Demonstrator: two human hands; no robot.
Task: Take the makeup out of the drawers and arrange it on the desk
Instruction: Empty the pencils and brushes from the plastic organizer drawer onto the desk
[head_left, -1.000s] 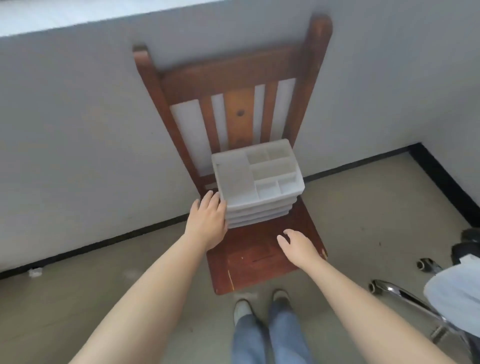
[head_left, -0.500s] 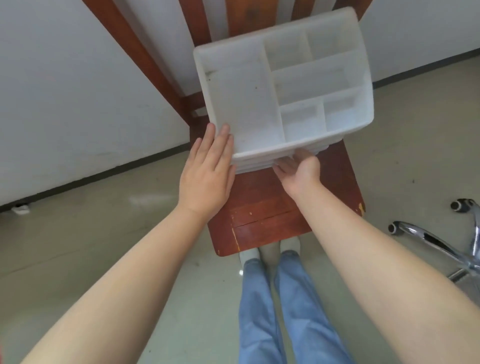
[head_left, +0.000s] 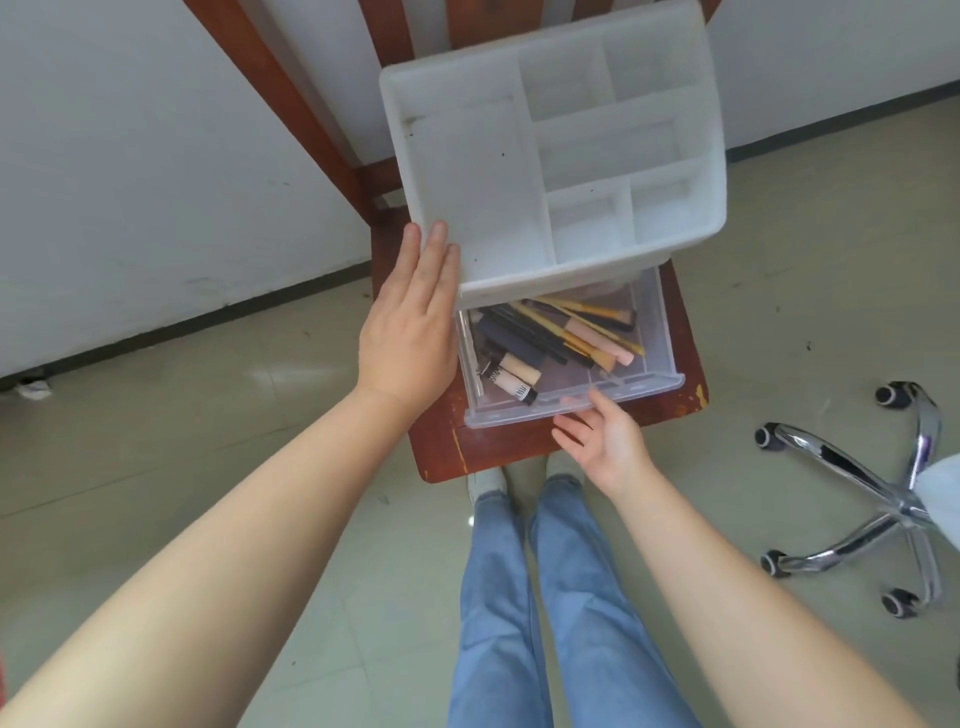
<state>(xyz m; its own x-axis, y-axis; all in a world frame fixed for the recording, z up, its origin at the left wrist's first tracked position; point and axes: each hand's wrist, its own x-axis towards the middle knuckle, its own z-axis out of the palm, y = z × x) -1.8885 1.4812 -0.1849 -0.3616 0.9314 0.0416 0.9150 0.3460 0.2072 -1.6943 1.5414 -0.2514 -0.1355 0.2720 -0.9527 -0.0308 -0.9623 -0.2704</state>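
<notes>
On chair (head_left: 519, 447): right hand (head_left: 605, 441) holds open drawer (head_left: 639, 384).

Your white plastic organizer (head_left: 550, 156) stands on the wooden chair (head_left: 519, 447), its divided top tray bare. Its clear top drawer (head_left: 571, 384) is pulled out toward you, holding makeup (head_left: 556, 338): brushes, dark pencils and beige tubes lying jumbled.

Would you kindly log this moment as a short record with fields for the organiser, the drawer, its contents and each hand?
organiser: white drawer organiser standing on a wooden chair, top compartments empty
drawer: clear drawer pulled out
contents: makeup brushes and tubes lying loose
left hand: flat against the organiser's side
right hand: fingers at the drawer's front lip
</notes>
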